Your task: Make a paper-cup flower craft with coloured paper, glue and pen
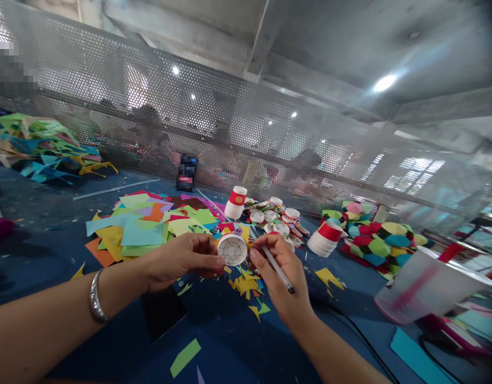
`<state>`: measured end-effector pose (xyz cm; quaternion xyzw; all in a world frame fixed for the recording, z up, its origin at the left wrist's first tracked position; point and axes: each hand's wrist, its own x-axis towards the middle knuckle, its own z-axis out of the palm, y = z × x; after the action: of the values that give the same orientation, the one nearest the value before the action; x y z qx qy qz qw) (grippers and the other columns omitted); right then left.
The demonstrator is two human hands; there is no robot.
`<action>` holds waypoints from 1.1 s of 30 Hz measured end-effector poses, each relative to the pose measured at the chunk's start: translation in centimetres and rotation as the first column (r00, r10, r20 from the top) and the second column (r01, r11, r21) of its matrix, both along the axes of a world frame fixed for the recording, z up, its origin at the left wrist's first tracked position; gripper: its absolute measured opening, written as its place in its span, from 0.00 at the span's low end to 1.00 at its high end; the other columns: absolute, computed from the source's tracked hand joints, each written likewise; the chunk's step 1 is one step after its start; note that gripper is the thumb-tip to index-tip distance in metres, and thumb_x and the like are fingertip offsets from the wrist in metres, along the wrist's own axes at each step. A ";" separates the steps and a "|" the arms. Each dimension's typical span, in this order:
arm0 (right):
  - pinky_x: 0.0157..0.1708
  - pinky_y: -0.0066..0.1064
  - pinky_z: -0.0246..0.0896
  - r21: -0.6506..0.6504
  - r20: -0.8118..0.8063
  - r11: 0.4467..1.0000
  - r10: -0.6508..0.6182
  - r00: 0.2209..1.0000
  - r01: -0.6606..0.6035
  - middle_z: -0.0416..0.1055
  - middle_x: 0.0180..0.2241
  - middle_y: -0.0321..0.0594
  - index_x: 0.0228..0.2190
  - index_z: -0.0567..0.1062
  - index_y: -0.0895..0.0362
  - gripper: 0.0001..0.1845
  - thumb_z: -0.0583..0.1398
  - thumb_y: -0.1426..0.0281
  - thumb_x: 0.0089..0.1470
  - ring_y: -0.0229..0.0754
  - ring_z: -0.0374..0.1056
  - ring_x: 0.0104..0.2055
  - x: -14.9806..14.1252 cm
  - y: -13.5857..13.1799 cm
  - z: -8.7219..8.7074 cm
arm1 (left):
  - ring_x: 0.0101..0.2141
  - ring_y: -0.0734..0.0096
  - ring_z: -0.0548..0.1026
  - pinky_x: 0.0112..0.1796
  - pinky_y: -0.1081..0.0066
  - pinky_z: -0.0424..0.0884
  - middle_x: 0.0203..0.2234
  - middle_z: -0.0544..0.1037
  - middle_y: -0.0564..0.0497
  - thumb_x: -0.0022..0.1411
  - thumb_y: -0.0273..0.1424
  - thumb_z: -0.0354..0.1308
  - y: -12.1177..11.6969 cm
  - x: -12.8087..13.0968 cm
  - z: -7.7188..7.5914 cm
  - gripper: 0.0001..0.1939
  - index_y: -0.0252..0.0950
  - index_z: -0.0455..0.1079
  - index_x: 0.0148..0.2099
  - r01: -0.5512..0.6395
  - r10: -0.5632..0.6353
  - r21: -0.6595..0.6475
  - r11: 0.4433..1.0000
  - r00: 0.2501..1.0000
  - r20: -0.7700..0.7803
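Note:
My left hand (190,260) grips the left side of a paper cup (232,250), whose round white bottom faces me with thin dark lines drawn across it. A silver bangle (96,296) circles my left wrist. In my right hand (284,272) lies a clear pen (275,262), its dark end pointing down toward me. My right fingertips are at the cup's right edge; whether they press on it I cannot tell. Behind the cup, a heap of cut cup bottoms (281,228) is spread out. Yellow paper scraps (246,284) lie just below it.
Coloured paper sheets (142,229) are piled left of centre. A red-and-white cup (236,202) and a cup stack (325,238) stand beyond. At right are a translucent drink cup (426,282), a coloured paper ball (384,242) and a black cable (362,336). Perforated metal panels (214,122) border the table.

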<state>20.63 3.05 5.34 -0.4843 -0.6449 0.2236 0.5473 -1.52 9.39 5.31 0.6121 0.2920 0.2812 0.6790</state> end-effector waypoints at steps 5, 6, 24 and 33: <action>0.37 0.32 0.68 -0.024 -0.092 0.996 0.081 0.992 -0.083 0.75 0.36 0.37 0.42 0.71 0.51 0.13 0.65 0.60 0.60 0.40 0.71 0.36 -0.2 -0.2 -0.1 | 0.39 0.66 0.76 0.42 0.68 0.69 0.38 0.80 0.47 0.51 0.38 0.73 -0.3 0.2 0.2 0.22 0.36 0.76 0.46 -0.019 0.022 -0.051 0.998 0.999 0.049; 0.37 0.32 0.68 -0.027 -0.110 0.995 0.092 0.990 -0.095 0.75 0.36 0.37 0.42 0.71 0.51 0.13 0.65 0.60 0.59 0.40 0.71 0.36 -0.3 -0.2 -0.1 | 0.38 0.67 0.76 0.41 0.69 0.68 0.38 0.80 0.47 0.51 0.38 0.73 -0.3 0.2 0.2 0.21 0.36 0.76 0.46 -0.025 0.027 -0.046 0.999 0.998 0.053; 0.35 0.31 0.66 -0.093 -0.143 0.989 0.104 0.984 -0.118 0.73 0.35 0.36 0.41 0.71 0.52 0.15 0.67 0.59 0.57 0.40 0.69 0.35 -0.3 0.2 -0.4 | 0.36 0.68 0.75 0.43 0.68 0.68 0.33 0.79 0.49 0.59 0.43 0.67 0.2 -0.4 1.0 0.15 0.35 0.76 0.37 -0.084 0.083 0.008 0.996 0.988 0.130; 0.35 0.31 0.66 -0.098 -0.122 0.989 0.100 0.987 -0.112 0.72 0.35 0.36 0.40 0.71 0.52 0.14 0.67 0.59 0.57 0.39 0.69 0.34 -0.2 0.2 -0.5 | 0.33 0.69 0.73 0.41 0.66 0.67 0.30 0.78 0.50 0.58 0.43 0.67 0.4 -0.4 0.9 0.16 0.35 0.74 0.35 -0.131 0.122 0.073 0.989 0.986 0.118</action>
<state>20.40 3.28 4.88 -0.4634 -0.6240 0.3140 0.5453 -1.88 9.83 6.20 0.6023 0.2798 0.3694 0.6499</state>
